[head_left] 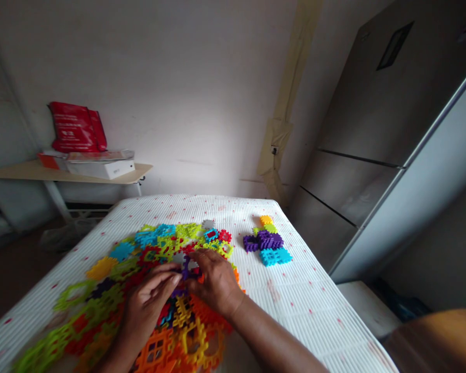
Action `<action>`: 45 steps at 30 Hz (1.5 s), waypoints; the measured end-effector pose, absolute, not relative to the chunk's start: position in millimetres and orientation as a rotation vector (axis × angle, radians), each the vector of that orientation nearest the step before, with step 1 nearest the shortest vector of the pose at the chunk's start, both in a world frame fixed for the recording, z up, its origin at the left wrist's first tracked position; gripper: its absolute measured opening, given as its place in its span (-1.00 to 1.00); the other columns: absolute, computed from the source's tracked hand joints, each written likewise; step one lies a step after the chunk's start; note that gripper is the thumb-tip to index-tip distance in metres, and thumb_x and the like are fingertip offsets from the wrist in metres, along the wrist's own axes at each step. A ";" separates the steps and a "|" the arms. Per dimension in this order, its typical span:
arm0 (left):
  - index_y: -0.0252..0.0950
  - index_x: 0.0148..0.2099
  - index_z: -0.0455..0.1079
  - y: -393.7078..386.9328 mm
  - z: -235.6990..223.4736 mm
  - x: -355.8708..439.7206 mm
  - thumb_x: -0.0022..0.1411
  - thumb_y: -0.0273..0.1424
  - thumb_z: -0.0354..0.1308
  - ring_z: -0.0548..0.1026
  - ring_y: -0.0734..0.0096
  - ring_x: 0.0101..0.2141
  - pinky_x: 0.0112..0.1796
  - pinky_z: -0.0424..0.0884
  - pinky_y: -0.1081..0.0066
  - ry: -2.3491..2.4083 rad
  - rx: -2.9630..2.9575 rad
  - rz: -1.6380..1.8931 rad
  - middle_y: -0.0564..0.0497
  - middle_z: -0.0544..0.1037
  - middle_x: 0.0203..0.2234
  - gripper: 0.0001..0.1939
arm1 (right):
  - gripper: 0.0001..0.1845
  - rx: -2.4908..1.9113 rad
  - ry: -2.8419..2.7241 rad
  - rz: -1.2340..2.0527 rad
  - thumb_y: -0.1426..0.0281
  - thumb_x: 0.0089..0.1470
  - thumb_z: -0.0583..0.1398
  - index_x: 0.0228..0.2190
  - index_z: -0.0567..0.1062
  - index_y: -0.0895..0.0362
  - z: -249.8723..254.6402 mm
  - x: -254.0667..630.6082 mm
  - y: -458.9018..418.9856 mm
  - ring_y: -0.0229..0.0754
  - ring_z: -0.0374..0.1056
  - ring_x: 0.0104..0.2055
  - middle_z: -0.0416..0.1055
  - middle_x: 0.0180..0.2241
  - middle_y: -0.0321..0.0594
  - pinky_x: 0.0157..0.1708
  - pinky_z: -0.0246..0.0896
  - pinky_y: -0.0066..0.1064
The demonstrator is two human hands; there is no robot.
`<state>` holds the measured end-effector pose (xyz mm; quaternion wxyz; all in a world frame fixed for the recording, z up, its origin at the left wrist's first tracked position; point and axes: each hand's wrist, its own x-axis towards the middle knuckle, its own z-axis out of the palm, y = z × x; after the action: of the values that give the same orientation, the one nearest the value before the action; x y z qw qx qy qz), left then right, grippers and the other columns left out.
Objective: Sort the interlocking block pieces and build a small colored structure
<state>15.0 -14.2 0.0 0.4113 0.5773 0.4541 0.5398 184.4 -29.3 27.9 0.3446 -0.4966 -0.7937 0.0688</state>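
Note:
Over the pile of colourful interlocking plastic pieces (pixel 155 347), my right hand (pixel 217 282) grips a purple notched piece (pixel 186 266) between thumb and fingers. My left hand (pixel 145 298) comes from the other side, its thumb and fingers closed at the left edge of the same piece. The fingers partly cover the purple piece, so its full shape is hidden. Orange window-shaped pieces lie nearest me under the wrists. Lime, blue, red and yellow ones spread behind and to the left.
Right of the pile stand a purple stack (pixel 270 240), blue pieces (pixel 275 256), and lime and yellow pieces (pixel 266 220). A white quilted cover (pixel 295 300) lies over the table. Behind are a side table (pixel 23 171) with a red bag (pixel 75 127) and a fridge (pixel 353 129).

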 end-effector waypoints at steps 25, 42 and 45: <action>-0.29 -0.43 0.52 -11.2 -7.9 14.1 -0.05 -0.11 0.25 0.52 0.24 -0.30 -0.27 0.51 0.35 1.123 1.452 1.354 -0.12 0.54 -0.24 -0.67 | -0.62 -2.187 -1.798 -0.123 0.62 0.04 0.03 -0.13 0.44 0.15 -6.7 297.1 19.8 -0.24 0.40 -0.15 0.42 -0.08 -0.12 -0.23 0.20 -0.53; -0.29 -0.44 0.52 -12.3 -6.0 14.5 -0.09 -0.10 0.27 0.52 0.24 -0.30 -0.28 0.51 0.35 1.123 1.432 1.346 -0.12 0.53 -0.25 -0.66 | -0.71 -2.206 -1.775 -0.175 0.58 0.14 0.01 -0.28 0.50 0.13 -13.2 298.7 21.3 -0.26 0.42 -0.25 0.45 -0.20 -0.17 -0.36 0.17 -0.55; -0.29 -0.44 0.52 -12.2 -5.8 14.8 -0.09 -0.09 0.27 0.52 0.23 -0.30 -0.28 0.51 0.35 1.132 1.444 1.351 -0.12 0.54 -0.25 -0.66 | -0.70 -2.185 -1.778 -0.180 0.56 0.16 0.00 -0.25 0.50 0.12 -15.9 298.0 22.0 -0.27 0.42 -0.24 0.45 -0.20 -0.17 -0.35 0.17 -0.56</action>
<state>14.8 -12.2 -5.8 0.4186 0.5756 0.4512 0.5385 298.0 22.0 -15.9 0.1586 -0.7643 -0.6219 -0.0630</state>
